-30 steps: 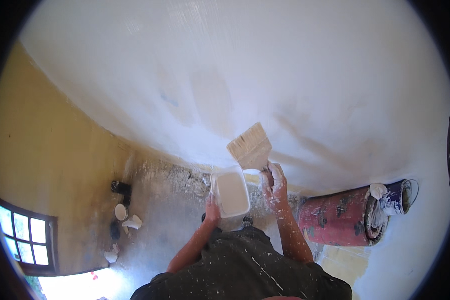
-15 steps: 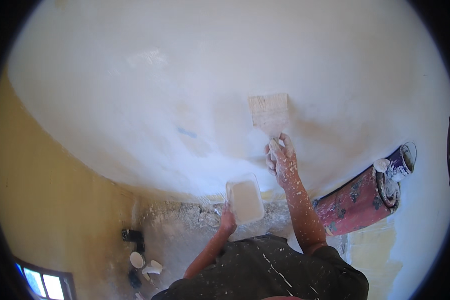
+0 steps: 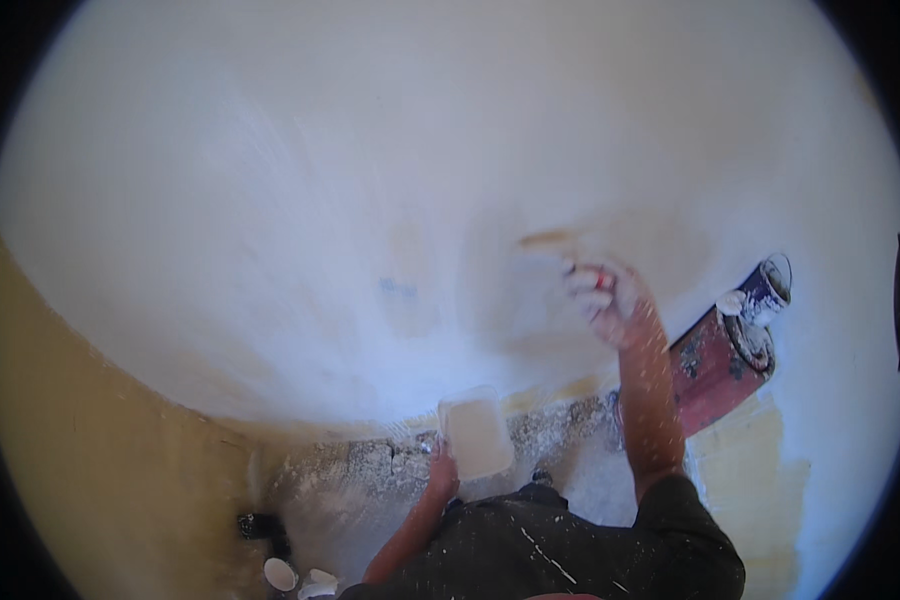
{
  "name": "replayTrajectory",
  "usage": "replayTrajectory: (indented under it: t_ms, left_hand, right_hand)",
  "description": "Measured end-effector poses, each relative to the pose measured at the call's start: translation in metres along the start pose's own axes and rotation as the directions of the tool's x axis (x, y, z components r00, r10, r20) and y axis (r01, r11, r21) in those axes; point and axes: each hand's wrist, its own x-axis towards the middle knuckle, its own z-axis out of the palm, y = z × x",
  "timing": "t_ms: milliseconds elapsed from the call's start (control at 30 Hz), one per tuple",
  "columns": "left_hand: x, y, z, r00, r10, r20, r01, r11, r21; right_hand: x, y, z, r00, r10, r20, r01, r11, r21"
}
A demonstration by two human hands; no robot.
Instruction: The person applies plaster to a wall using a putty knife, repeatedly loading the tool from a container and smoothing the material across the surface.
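My right hand [image 3: 607,300] is raised in front of the wall [image 3: 350,180], its fingers closed around the handle of a wide paintbrush [image 3: 550,240]. Motion blurs the brush, and it shows nearly edge-on; whether its bristles touch the wall I cannot tell. White paint coats the fingers, and specks dot the forearm. Lower down, my left hand [image 3: 443,472] grips the left side of a rectangular white tub [image 3: 475,432]. Pale, cream-coloured paint fills the tub. Fresh-looking white streaks and a bluish patch mark the wall left of the brush.
A red drum [image 3: 710,375], splashed with paint, stands at the right, with a dark blue paint can [image 3: 767,290] on it. At lower left, a round white piece [image 3: 280,574] lies near a black object [image 3: 262,526]. Yellow wall [image 3: 60,430] borders the left.
My right hand has moved right and slightly down, turning the brush from flat-on to nearly edge-on. The view has shifted; the tub appears a little lower, still in my left hand.
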Motion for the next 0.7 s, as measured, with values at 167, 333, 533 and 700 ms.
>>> replayTrajectory:
  t_ms: [167,333,533,700]
  left_hand:
    - [-0.005,-0.024,0.009,0.999,0.05,0.004,-0.049,0.991,-0.128]
    - [-0.011,-0.048,0.009,0.988,0.013,-0.151,-0.047,0.974,-0.22]
    - [-0.019,-0.038,0.012,0.999,0.052,-0.004,-0.052,0.997,0.064]
    - [-0.026,-0.089,0.113,0.995,-0.016,-0.096,-0.033,0.87,-0.492]
  right_hand:
    - [-0.019,-0.03,0.1,0.956,-0.17,0.238,0.219,0.955,-0.198]
    - [-0.005,-0.016,0.113,0.88,-0.311,0.359,0.439,0.822,-0.364]
    - [0.014,0.03,-0.029,0.925,-0.373,-0.074,0.295,0.826,-0.481]
    - [-0.007,0.136,-0.146,0.946,-0.107,-0.307,0.029,0.968,-0.248]
